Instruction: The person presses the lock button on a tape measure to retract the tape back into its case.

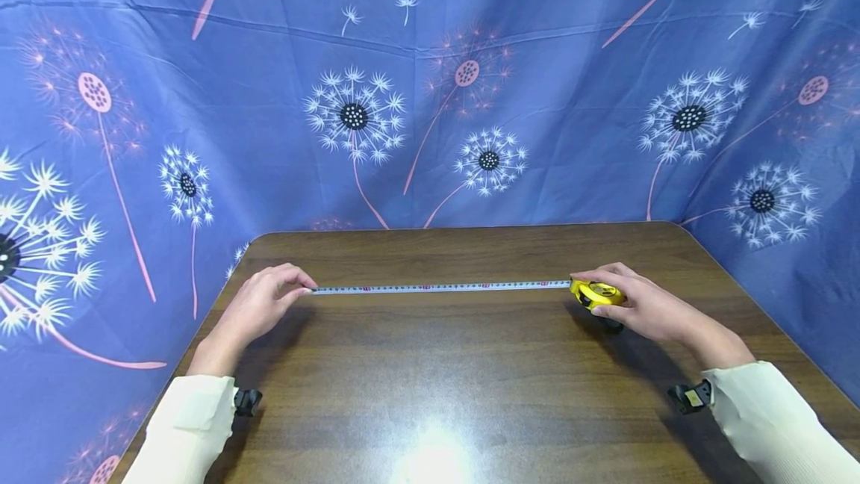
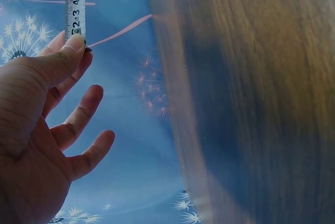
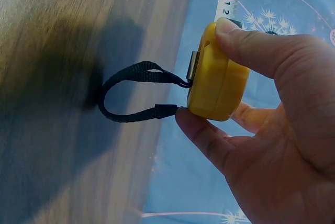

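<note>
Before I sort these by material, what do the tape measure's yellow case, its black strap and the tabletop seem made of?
Yellow case: probably hard plastic, smooth, with one even colour and moulded-looking rounded edges.
Black strap: likely woven synthetic webbing, matt; a fine ribbed texture shows.
Tabletop: brown wood grain with a bright glare, so glossy; varnished wood or wood-look laminate, I can't tell.

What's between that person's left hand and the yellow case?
A strip of measuring tape: in the head view it runs straight from the left hand to the yellow case, with nothing else along it.
</note>
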Demonstrator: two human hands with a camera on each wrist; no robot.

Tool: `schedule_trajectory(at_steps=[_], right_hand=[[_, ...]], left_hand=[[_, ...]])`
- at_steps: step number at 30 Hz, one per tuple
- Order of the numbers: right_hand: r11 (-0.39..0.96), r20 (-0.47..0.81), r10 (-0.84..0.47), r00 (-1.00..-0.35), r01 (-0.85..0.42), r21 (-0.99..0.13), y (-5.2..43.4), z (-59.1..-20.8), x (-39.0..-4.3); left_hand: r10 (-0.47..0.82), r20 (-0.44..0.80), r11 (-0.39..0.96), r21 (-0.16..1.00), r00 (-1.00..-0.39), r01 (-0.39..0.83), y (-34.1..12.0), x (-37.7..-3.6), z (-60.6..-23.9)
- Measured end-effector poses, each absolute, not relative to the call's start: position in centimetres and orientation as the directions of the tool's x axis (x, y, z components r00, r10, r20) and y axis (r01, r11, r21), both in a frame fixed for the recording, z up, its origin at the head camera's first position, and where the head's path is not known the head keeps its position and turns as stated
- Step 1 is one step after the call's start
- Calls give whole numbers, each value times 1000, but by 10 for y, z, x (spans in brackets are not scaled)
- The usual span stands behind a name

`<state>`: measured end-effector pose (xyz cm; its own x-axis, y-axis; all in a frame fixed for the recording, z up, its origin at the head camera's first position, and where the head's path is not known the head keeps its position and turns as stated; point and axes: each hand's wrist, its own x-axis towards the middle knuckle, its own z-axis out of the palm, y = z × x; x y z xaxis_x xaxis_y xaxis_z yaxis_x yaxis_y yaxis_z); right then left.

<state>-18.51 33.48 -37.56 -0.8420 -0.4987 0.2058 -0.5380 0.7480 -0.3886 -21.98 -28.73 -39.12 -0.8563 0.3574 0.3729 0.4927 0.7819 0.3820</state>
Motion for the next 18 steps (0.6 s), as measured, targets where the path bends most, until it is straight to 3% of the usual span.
schedule_trajectory(at_steps=[18], right_hand=[[756,165,-484,-859,-505,-416,333,-374,-186]], left_hand=[[354,377,781,384,-856,492,-285,-220,-393]])
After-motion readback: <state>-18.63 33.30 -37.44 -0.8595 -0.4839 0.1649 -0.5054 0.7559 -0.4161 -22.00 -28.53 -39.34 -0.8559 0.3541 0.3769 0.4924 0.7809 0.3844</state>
